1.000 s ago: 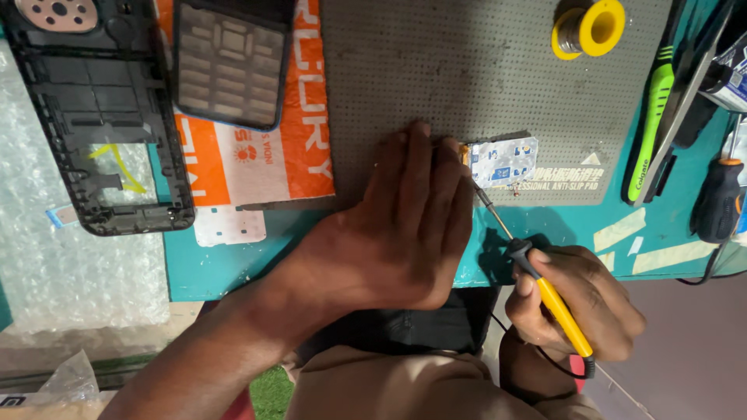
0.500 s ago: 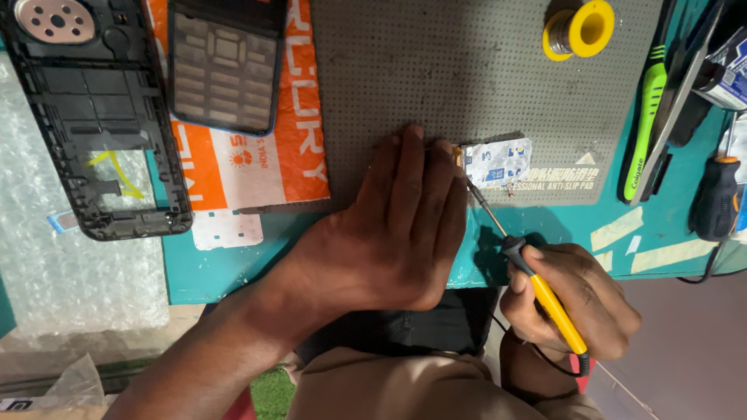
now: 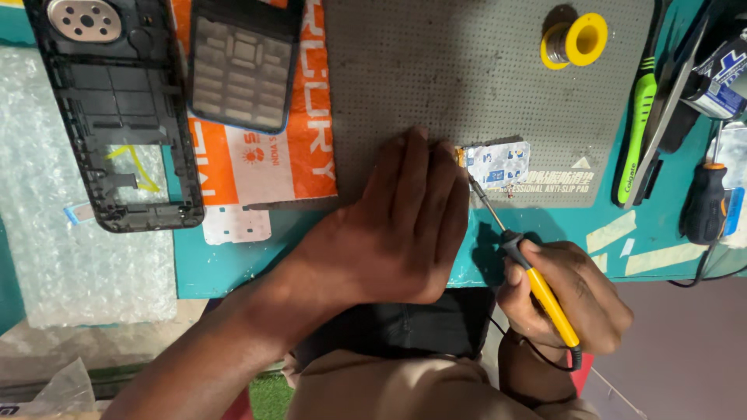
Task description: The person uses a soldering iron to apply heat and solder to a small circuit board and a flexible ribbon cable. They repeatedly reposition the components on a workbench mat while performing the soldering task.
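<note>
1. Pressing my left hand (image 3: 397,225) flat, fingers spread, beside the small circuit board (image 3: 496,164) on the grey mat (image 3: 436,70).
2. My right hand (image 3: 564,299) is clenched round the soldering iron (image 3: 523,260); its tip meets the board's edge.
3. Risk: tip close to my fingertips; a slip could burn them.

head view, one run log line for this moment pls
left hand flat on grey mat | right hand holds soldering iron | tip at small circuit board
</note>
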